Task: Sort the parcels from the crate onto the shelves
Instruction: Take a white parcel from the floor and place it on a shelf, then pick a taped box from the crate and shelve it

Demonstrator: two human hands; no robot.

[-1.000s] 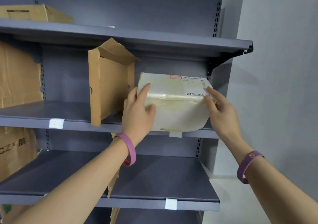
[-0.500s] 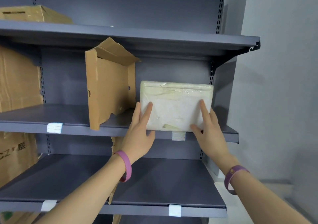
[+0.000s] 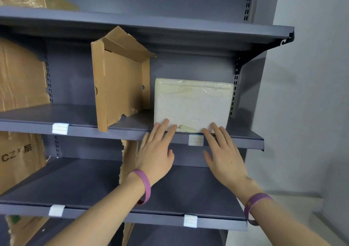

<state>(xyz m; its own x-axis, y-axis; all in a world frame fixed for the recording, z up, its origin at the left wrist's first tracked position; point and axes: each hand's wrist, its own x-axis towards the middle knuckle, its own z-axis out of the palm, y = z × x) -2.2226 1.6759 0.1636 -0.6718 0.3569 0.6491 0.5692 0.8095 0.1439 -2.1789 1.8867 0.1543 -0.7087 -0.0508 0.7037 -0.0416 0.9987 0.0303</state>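
White film-wrapped parcel, head view: stands upright on the middle shelf, in the right-hand bay just beside a torn cardboard divider; whether the two touch cannot be told.

A second ago it was tilted at the shelf edge, clasped from both sides. Half a second ago it was upright with both palms flat on its front. Now it stands on its own.

Left grip: a bare hand, fingers spread and straight, its fingertips at the parcel's lower front edge, holding nothing.

Right grip: likewise spread, its fingertips at the same edge beside the shelf label.

Judgement: this parcel is shelved and the hands are letting go. The crate is out of view, so how many parcels remain cannot be told.
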